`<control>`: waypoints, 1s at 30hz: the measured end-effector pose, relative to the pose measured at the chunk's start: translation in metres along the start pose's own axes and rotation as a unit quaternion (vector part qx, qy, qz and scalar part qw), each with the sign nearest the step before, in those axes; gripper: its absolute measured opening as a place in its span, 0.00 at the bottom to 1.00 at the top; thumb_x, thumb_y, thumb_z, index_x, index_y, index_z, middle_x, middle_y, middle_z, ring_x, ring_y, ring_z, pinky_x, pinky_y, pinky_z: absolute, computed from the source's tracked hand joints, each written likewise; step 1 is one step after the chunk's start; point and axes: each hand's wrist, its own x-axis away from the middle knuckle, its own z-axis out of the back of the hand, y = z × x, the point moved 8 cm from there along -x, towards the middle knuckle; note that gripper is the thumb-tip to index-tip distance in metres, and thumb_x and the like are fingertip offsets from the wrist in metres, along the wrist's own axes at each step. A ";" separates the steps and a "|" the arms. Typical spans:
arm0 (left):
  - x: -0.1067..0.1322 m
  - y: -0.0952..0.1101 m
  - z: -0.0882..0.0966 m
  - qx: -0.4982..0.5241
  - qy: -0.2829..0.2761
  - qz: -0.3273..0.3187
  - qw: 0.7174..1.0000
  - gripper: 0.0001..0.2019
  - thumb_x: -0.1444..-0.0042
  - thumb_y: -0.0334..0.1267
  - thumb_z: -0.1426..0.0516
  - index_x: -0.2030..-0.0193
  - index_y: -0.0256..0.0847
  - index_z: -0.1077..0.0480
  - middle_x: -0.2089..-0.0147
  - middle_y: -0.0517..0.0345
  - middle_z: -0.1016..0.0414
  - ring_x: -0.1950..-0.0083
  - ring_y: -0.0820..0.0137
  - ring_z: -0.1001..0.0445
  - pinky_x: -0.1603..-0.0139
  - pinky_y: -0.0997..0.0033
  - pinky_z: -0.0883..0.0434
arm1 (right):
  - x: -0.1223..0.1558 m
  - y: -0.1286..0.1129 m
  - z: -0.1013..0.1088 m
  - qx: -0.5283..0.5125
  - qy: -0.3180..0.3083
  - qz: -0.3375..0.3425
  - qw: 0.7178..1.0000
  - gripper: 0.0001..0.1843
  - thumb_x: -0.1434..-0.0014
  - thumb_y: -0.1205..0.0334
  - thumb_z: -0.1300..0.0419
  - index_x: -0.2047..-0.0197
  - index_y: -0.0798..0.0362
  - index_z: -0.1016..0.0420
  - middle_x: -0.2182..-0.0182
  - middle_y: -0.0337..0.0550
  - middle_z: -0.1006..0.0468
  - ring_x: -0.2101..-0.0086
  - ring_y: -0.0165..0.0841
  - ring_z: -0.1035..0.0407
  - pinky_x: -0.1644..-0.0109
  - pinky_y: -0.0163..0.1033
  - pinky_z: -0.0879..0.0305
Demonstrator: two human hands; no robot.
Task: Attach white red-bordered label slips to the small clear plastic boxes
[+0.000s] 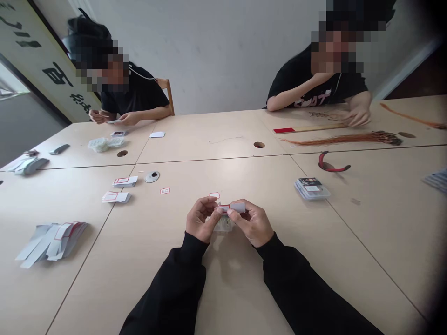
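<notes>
My left hand [203, 218] and my right hand [251, 222] meet over the table, with the fingertips of both pinching a small white paper strip with a red outline [233, 207]. Just under my fingers lies a small clear plastic packet [223, 224], partly hidden by my hands. A loose white label with a red border [214, 195] sits just beyond my left fingers. A second red-bordered label [165, 190] lies farther left on the beige table [244, 279]. Black sleeves cover both forearms.
Stacks of red-bordered cards [125, 181] and a fanned pile of pale strips [52, 242] lie to my left. A wrapped card stack [312, 189] and red-handled tool [331, 167] lie right. Two seated people work across the table, near orange cords [344, 139].
</notes>
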 end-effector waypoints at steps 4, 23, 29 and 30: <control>0.001 0.002 -0.002 0.020 -0.001 0.017 1.000 0.17 0.53 0.40 0.34 0.58 0.37 0.29 0.68 0.56 0.24 0.67 0.72 0.25 0.63 0.72 0.29 | 0.001 -0.001 -0.002 -0.007 -0.004 -0.025 1.000 0.12 0.47 0.52 0.38 0.65 0.53 0.27 0.73 0.39 0.24 0.74 0.29 0.33 0.70 0.34 0.35; 0.001 0.001 -0.009 0.009 -0.032 0.052 0.998 0.14 0.53 0.44 0.35 0.65 0.35 0.28 0.75 0.59 0.27 0.77 0.77 0.32 0.77 0.77 0.35 | -0.001 -0.001 0.000 -0.015 0.002 -0.027 1.000 0.15 0.48 0.50 0.38 0.67 0.54 0.24 0.74 0.40 0.24 0.77 0.29 0.33 0.73 0.34 0.36; 0.001 0.002 -0.010 0.018 -0.037 0.062 0.997 0.13 0.53 0.44 0.35 0.69 0.36 0.29 0.78 0.62 0.29 0.78 0.79 0.35 0.78 0.77 0.37 | -0.001 0.001 -0.002 -0.051 -0.011 -0.050 0.997 0.14 0.50 0.53 0.35 0.64 0.54 0.25 0.74 0.38 0.24 0.78 0.26 0.35 0.73 0.32 0.37; 0.001 0.002 -0.010 0.018 -0.040 0.065 0.997 0.13 0.52 0.44 0.35 0.69 0.36 0.29 0.79 0.62 0.29 0.79 0.79 0.35 0.78 0.77 0.38 | 0.000 0.001 -0.003 -0.054 -0.014 -0.051 0.997 0.14 0.50 0.53 0.35 0.64 0.54 0.25 0.74 0.38 0.24 0.78 0.26 0.36 0.73 0.32 0.37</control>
